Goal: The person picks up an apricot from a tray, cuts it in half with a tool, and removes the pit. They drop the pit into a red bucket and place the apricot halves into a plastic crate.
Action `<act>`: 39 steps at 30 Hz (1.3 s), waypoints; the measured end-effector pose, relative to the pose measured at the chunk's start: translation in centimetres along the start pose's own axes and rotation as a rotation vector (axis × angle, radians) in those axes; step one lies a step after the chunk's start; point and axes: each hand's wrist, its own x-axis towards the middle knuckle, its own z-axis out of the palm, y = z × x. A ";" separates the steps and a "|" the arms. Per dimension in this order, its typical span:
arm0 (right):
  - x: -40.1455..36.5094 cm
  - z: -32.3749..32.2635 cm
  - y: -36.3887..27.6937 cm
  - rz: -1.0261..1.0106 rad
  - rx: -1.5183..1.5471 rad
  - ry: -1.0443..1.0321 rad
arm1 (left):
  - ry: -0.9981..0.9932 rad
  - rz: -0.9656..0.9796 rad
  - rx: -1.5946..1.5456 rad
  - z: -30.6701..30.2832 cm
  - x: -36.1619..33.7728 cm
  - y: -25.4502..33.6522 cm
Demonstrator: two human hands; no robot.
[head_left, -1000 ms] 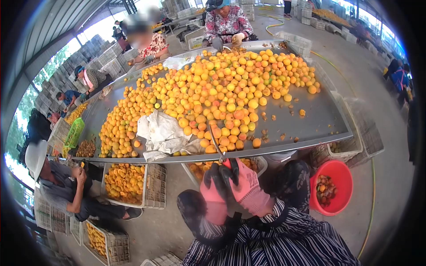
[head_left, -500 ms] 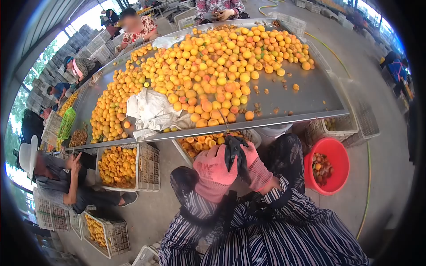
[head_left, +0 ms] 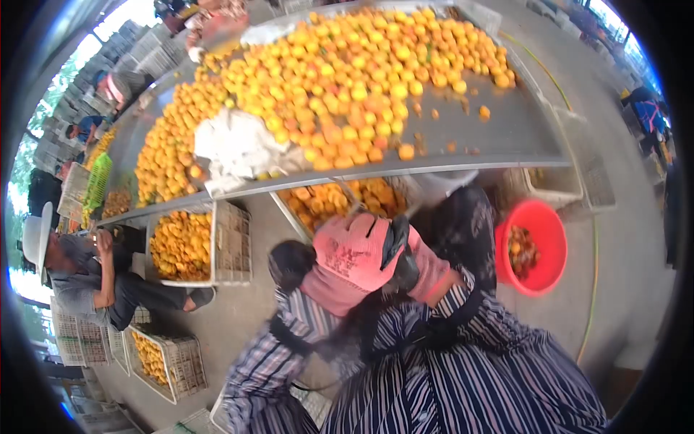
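Observation:
My left hand (head_left: 348, 254), in a pink glove with black-coated fingers, is closed in front of my knees, its back toward me. My right hand (head_left: 418, 266), gloved the same way, presses against it with curled fingers. Whatever lies between them is hidden by the gloves. A thin dark strand rises near the fingertips, blurred. Just beyond my hands, under the table edge, sits a crate of halved apricots (head_left: 376, 194). Whole apricots (head_left: 340, 94) are heaped on the metal table (head_left: 477, 141) above it.
A red bucket (head_left: 553, 249) with scraps in it stands at my right. White cloth (head_left: 235, 145) lies on the table's near side. Crates of apricot halves (head_left: 233, 246) stand at left, beside a seated person in a white hat (head_left: 79, 267). A yellow hose (head_left: 594, 289) runs along the floor.
My view has tipped downward, so the table sits higher. My hands have drawn a little closer to each other, the left one turning its back more toward me. The person in the hat has shifted a hand.

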 end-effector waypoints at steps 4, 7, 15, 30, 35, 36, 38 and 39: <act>5.2 -0.2 -0.5 -0.210 0.453 0.411 | 0.201 -0.570 -0.285 3.1 0.6 -1.8; 4.7 1.2 -4.6 -0.295 0.372 0.446 | 0.404 -0.658 -0.494 4.7 1.1 -1.7; 3.8 -1.2 -2.9 -0.214 1.015 -0.200 | 0.297 -0.093 -0.058 1.3 0.9 -0.9; 2.1 2.2 -0.3 0.519 1.023 0.202 | 0.040 0.164 -0.176 1.6 -0.3 -2.6; 0.3 2.0 -0.7 0.599 0.898 0.257 | -0.001 0.216 -0.250 1.0 -0.6 -2.6; -0.8 1.9 -0.7 0.618 0.877 0.274 | -0.010 0.211 -0.266 1.2 -0.8 -2.4; -2.3 1.8 -1.1 0.643 0.832 0.296 | -0.034 0.329 -0.339 1.2 -0.9 -2.3; -2.2 1.7 -1.8 0.642 0.799 0.293 | -0.046 0.390 -0.360 1.9 -1.3 -2.1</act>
